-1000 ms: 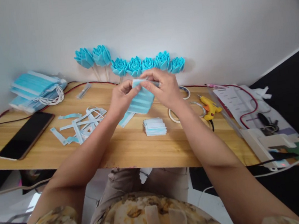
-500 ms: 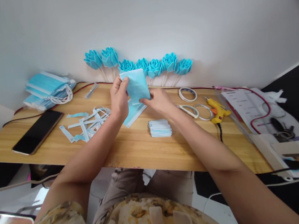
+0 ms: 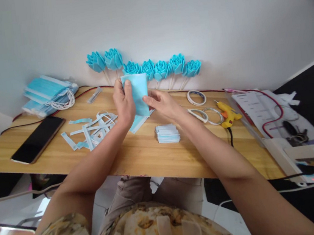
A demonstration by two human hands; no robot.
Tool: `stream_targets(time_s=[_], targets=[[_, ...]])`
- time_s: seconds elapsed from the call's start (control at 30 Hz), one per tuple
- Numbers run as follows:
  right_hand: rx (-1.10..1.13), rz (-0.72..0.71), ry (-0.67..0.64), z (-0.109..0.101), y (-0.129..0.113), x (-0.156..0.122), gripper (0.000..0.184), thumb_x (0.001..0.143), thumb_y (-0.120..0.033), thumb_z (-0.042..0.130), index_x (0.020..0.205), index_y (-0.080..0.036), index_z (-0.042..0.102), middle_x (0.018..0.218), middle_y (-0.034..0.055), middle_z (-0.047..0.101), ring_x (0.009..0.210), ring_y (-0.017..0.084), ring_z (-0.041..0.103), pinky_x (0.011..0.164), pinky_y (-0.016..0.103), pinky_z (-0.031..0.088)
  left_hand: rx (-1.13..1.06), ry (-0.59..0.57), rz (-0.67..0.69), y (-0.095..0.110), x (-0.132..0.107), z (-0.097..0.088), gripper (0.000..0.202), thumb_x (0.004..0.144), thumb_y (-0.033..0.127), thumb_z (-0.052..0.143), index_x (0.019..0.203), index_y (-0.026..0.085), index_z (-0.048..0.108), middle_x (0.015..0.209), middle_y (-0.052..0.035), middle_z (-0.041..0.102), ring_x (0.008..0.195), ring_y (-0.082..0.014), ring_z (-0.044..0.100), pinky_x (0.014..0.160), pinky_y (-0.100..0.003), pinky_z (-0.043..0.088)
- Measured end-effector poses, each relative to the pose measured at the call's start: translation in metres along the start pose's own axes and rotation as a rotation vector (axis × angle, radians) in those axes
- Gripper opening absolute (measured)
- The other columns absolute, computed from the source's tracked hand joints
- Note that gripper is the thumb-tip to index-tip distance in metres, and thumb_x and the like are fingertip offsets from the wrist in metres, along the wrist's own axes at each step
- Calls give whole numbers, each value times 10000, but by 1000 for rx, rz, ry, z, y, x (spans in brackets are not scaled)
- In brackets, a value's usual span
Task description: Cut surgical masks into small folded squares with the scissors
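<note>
My left hand (image 3: 124, 104) grips a folded piece of light blue mask fabric (image 3: 138, 89) by its left side, thumb in front and fingers behind. The fabric is held upright above the table. My right hand (image 3: 163, 103) pinches its right edge, with the thumb lying over the front; the other fingertips are partly hidden. Below the hands, a flat blue mask piece (image 3: 138, 124) lies on the wood, partly covered from view. A small stack of pale blue and white pieces (image 3: 167, 134) sits nearer me, beside my right forearm.
Cut mask strips (image 3: 87, 131) lie left of my hands, near a phone (image 3: 38, 139) and piled masks (image 3: 46, 93). Several blue flowers on sticks (image 3: 162, 70) lean along the wall. Tape rolls (image 3: 196, 97) and a yellow glue gun (image 3: 228, 114) lie right, beside a power strip (image 3: 282, 155).
The fabric has moved slightly left and turned more upright, looking narrower. My right hand has shifted up and left along its edge, from the lower corner to the side.
</note>
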State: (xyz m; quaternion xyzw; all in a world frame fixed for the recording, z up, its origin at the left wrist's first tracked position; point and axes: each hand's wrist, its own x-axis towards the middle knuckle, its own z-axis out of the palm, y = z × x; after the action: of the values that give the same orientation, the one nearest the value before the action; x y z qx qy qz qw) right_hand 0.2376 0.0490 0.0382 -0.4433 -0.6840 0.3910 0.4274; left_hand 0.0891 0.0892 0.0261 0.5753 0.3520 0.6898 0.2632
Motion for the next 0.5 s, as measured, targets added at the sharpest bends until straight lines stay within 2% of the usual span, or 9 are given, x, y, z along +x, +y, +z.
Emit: stream_targets(time_s=[0.07,0.13,0.23,0.33,0.43,0.5], targets=[[-33,-2,107,4,-1,-1,540,821,-727,664,922,-197,686,736,-5,637,690,138,577,624,256,465,27,-23,16,1,-4,1,448,979,675,493,851,246,490,805,1,510,767,-172,505,779,-331,452],[-73,-7,214,8,-2,-2,535,816,-729,670,797,-195,650,671,-12,591,663,132,551,599,254,442,31,-38,9,0,-6,2,463,970,692,497,853,244,495,809,2,505,798,-175,526,807,-335,466],[-52,-20,307,5,-3,-1,558,823,-743,649,698,-201,595,628,-12,569,621,121,539,579,254,436,-20,-56,-36,-5,-5,2,448,962,687,523,903,243,527,876,-17,556,941,-200,571,883,-346,482],[20,-7,351,-5,-7,1,578,825,-779,616,772,-204,633,679,1,619,639,118,578,584,242,458,-45,-38,-63,-8,-4,2,424,960,670,545,927,247,544,922,-31,590,1001,-212,579,906,-346,484],[74,14,321,-10,-9,2,610,794,-806,627,900,-207,680,729,0,647,674,120,608,588,233,479,-10,-37,-56,-5,-8,4,443,953,685,544,904,245,544,881,-26,582,922,-205,579,872,-350,485],[74,5,280,-9,-8,2,614,762,-798,669,923,-205,691,722,-10,635,672,123,604,580,237,482,12,-62,-48,-1,-13,6,466,949,704,531,880,242,533,841,-19,563,863,-197,563,842,-352,476]])
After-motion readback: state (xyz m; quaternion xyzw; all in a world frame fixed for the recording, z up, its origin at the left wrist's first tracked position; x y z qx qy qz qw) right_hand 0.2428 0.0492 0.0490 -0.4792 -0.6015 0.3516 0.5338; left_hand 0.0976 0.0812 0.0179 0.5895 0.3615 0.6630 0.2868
